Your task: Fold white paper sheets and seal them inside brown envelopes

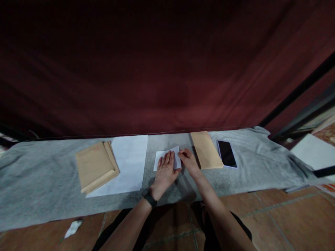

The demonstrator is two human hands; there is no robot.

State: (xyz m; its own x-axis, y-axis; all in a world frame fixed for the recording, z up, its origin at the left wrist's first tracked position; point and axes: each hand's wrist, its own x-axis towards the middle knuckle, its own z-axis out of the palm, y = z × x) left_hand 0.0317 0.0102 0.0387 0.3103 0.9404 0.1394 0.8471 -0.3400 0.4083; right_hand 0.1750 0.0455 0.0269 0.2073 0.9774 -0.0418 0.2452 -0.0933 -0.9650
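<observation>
A small folded white paper (162, 155) lies on the grey cloth (39, 174) in the middle. My left hand (164, 172) rests flat on it with fingers stretched out. My right hand (188, 160) touches the paper's right edge, its fingers curled and pressing down there. A single brown envelope (206, 150) lies just right of my right hand. A black phone (227, 154) lies beside that envelope.
A stack of brown envelopes (95, 166) sits at the left, overlapping white sheets (129, 162). A dark red curtain (157, 69) hangs behind the cloth. A crumpled white scrap (73, 228) lies on the tiled floor. A white board (312, 151) shows at far right.
</observation>
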